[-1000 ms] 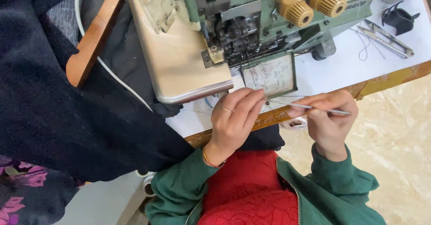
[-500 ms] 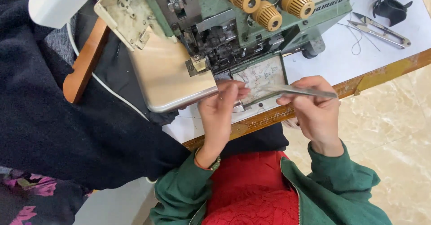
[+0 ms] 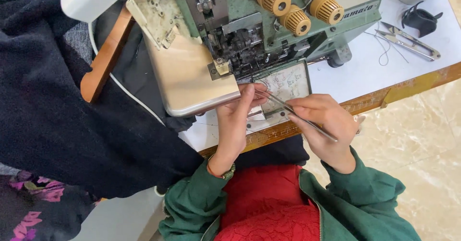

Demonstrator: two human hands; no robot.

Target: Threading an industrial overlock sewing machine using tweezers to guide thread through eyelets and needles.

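A green overlock sewing machine (image 3: 269, 24) with tan thread knobs stands on a white table (image 3: 365, 73). Its hinged front cover (image 3: 288, 80) hangs open. My right hand (image 3: 324, 125) pinches long metal tweezers (image 3: 293, 111), their tips pointing left toward the mechanism under the presser area. My left hand (image 3: 235, 121) rests against the machine's cream base plate (image 3: 192, 82), fingertips next to the tweezer tips, with a thin thread between them. Green sleeves and a red top fill the lower view.
Dark black fabric (image 3: 53, 111) drapes over the left side of the table. Thread snips (image 3: 408, 41) and a small black clip (image 3: 420, 20) lie at the back right. A wooden table edge (image 3: 370, 101) runs in front. Beige tiled floor (image 3: 422, 145) shows at the right.
My right hand has swung the tweezers from level to slanting, tips moving left and up into the machine. My left hand has slid up against the base plate.
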